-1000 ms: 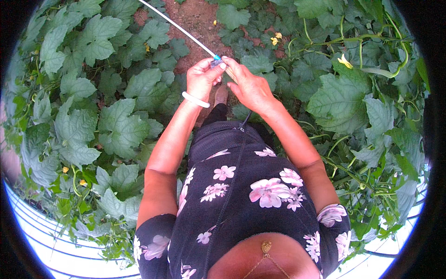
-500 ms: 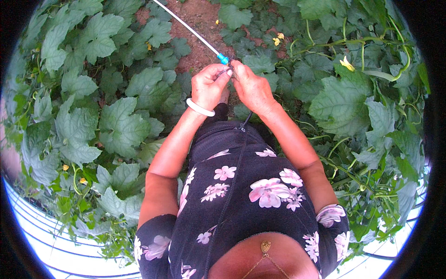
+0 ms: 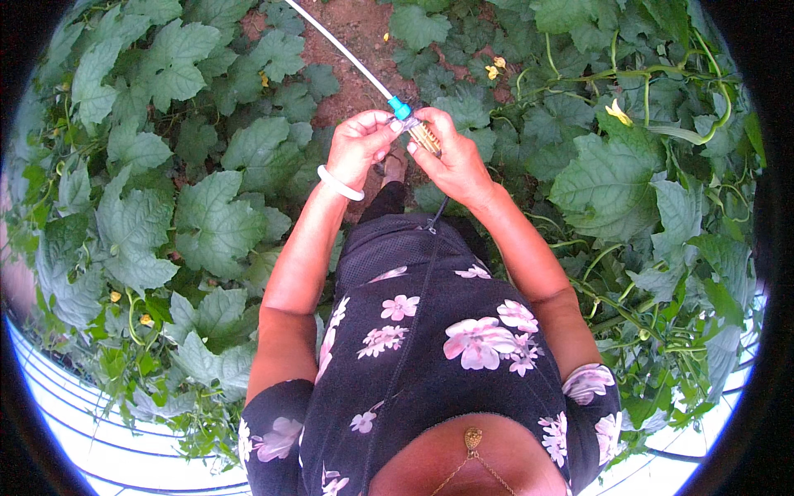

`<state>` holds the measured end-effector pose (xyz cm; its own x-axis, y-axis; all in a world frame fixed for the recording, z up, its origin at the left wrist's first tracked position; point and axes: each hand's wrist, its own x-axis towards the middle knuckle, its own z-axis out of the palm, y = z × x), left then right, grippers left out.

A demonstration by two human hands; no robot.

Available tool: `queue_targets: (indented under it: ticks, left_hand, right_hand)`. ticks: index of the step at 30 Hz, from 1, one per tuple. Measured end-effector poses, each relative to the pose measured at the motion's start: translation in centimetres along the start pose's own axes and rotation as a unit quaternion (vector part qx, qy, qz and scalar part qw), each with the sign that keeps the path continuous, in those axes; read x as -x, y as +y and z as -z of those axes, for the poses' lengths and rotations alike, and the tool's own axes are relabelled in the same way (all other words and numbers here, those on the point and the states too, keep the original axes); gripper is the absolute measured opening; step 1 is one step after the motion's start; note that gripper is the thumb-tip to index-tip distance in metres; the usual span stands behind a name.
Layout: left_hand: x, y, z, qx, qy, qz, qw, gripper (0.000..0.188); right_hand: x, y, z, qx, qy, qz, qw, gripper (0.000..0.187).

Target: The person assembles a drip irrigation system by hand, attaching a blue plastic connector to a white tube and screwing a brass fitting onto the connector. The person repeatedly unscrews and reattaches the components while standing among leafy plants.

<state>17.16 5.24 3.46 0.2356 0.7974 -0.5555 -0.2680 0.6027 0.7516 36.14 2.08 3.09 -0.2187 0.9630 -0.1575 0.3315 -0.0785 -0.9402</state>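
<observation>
Your L hand (image 3: 360, 149) pinches just below the blue collar (image 3: 399, 107) & your R hand (image 3: 456, 163) grips the ribbed handle (image 3: 427, 139) of the white rod (image 3: 343, 51), held ahead of your waist (image 3: 397, 248) w/ long axis diagonal, handle end lower R, rod pointing upper L out of view.

Ribbed gold piece (image 3: 427, 139) now more visible

Single view: fisheye on the wearer's head, left one of the pair, aimed steeply down the front of the body. I see the shirt (image 3: 438, 384) nearest, lower middle; left hand (image 3: 354, 149) and right hand (image 3: 456, 165) farther off, upper middle; soil (image 3: 356, 29) beyond, top. Foliage (image 3: 219, 223) both sides. Wide, upright, unmirrored, round dark border.
</observation>
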Motion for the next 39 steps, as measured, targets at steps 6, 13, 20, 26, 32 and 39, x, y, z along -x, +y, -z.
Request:
queue_targets:
  ticks: [6, 13, 20, 26, 32, 39]
  left_hand:
    - [0.0, -0.6, -0.5, 0.017, 0.002, 0.0, 1.0, 0.012]
    - [0.0, -0.5, -1.3, 0.0, 0.047, -0.051, 0.998, 0.008]
    - [0.2, -0.9, -0.9, -0.037, 0.04, -0.054, 0.997, 0.011]
    - [0.0, -0.2, 0.4, 0.055, -0.036, -0.037, 0.997, 0.03]
    - [-1.2, 0.9, 0.6, 0.036, -0.184, -0.137, 0.973, 0.033]
    - [-1.0, 0.8, -1.1, 0.013, -0.044, -0.131, 0.99, 0.024]
  right_hand:
    - [0.1, -0.9, 0.6, -0.028, -0.009, -0.034, 0.999, 0.05]
    - [-0.1, -1.5, 0.3, 0.024, 0.062, 0.038, 0.997, 0.053]
    - [0.0, -1.1, 0.3, 0.163, 0.088, 0.139, 0.973, 0.052]
    - [0.6, -0.6, 0.5, 0.138, 0.085, 0.133, 0.978, 0.051]
    - [0.7, -1.2, 0.9, -0.129, -0.019, -0.026, 0.991, 0.05]
    - [0.4, -1.8, 0.2, 0.107, 0.098, 0.114, 0.983, 0.05]
